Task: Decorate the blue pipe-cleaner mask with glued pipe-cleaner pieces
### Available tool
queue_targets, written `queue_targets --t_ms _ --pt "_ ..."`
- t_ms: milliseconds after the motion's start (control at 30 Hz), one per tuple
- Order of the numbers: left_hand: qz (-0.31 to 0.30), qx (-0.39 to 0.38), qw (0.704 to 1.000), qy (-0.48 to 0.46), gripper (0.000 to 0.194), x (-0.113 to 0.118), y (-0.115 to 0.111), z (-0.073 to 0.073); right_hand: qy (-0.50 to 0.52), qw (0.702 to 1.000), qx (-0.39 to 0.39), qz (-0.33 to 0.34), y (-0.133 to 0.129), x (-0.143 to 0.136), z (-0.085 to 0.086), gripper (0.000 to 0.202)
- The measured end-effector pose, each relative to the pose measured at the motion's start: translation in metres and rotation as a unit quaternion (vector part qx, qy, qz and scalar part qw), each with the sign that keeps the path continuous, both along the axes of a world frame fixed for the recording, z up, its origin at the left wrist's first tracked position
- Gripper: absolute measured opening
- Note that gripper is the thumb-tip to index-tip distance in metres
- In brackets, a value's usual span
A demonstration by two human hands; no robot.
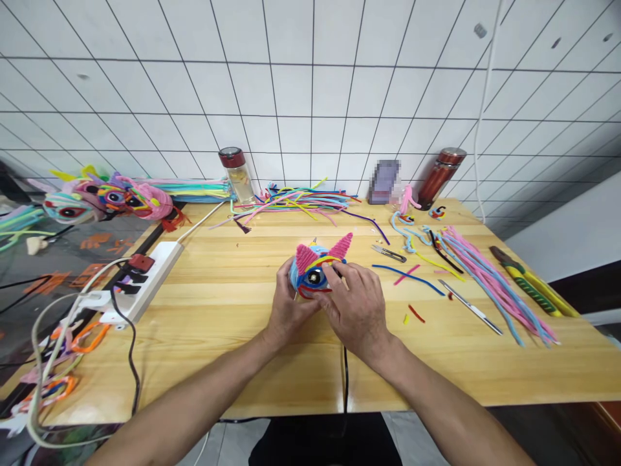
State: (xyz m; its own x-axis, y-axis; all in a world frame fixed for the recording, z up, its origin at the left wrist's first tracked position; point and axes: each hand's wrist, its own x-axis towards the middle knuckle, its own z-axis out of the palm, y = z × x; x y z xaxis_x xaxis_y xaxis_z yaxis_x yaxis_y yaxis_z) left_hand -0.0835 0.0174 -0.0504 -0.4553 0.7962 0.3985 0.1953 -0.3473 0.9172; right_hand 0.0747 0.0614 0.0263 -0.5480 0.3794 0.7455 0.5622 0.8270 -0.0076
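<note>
A small blue craft head (pixel 314 277) with two pink pointed ears and a big dark eye is held up over the middle of the wooden table. My left hand (pixel 290 303) is wrapped round its left side and underside. On its right side, my right hand (pixel 356 303) presses bent fingers against the yellow and red strips above the eye. Whether a small piece is pinched between those fingers cannot be made out. A black cable (pixel 346 378) runs down below my right hand.
On the right lie snips (pixel 389 253), a craft knife (pixel 470 307), pipe cleaners (pixel 495 285) and pliers (pixel 526 281). A power strip (pixel 145 285) and finished heads (pixel 114 199) are left. Flasks (pixel 441 178) and a phone (pixel 384 182) stand behind.
</note>
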Motion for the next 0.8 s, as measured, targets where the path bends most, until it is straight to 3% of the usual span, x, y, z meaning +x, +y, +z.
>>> queue_targets --t_ms 167,333,567,800 --pt "0.005 -0.003 1.0 -0.02 0.103 -0.0006 0.0009 0.0016 0.06 0.998 -0.011 0.026 0.0024 0.0008 0.0006 0.049" --pt "-0.003 0.001 1.0 -0.026 0.103 -0.0003 -0.0004 0.0066 0.126 0.992 0.006 0.01 0.0044 0.0073 0.0073 0.063" --pt "-0.007 0.001 0.999 -0.051 0.104 -0.0003 -0.002 -0.0002 0.061 0.998 0.005 0.018 -0.0016 0.0033 0.0055 0.043" --pt "-0.002 0.002 0.998 -0.059 0.101 0.0017 -0.0018 0.0013 0.033 0.999 0.016 0.017 -0.0006 0.0005 -0.0012 0.041"
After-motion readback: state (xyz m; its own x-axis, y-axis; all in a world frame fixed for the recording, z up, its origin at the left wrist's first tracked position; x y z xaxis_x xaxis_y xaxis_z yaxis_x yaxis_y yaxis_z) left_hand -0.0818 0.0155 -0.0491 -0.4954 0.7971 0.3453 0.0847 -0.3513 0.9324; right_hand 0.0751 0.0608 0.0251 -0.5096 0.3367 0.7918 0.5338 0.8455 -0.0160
